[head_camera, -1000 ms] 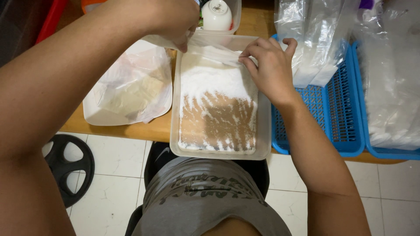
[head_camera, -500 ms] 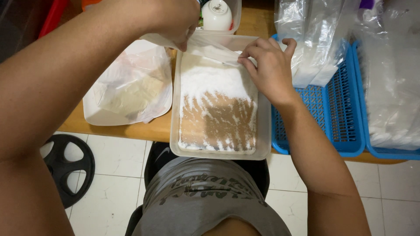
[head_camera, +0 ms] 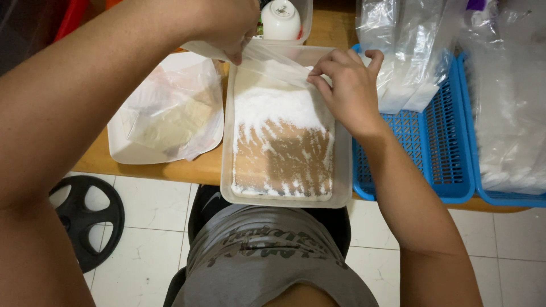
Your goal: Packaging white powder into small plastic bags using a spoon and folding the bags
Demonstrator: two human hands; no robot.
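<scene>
A small clear plastic bag [head_camera: 273,63] is stretched over the far end of a translucent rectangular tub [head_camera: 343,170] on the wooden bench [head_camera: 187,170]. The left hand [head_camera: 227,25] pinches its left end, the right hand [head_camera: 347,85] its right end. White powder [head_camera: 278,108] covers the tub's far half. Left of it lies a white tray [head_camera: 122,153] lined with crumpled plastic. To the right, blue baskets [head_camera: 438,142] hold clear bags of white powder [head_camera: 409,51]. A white cup [head_camera: 280,18] stands behind
</scene>
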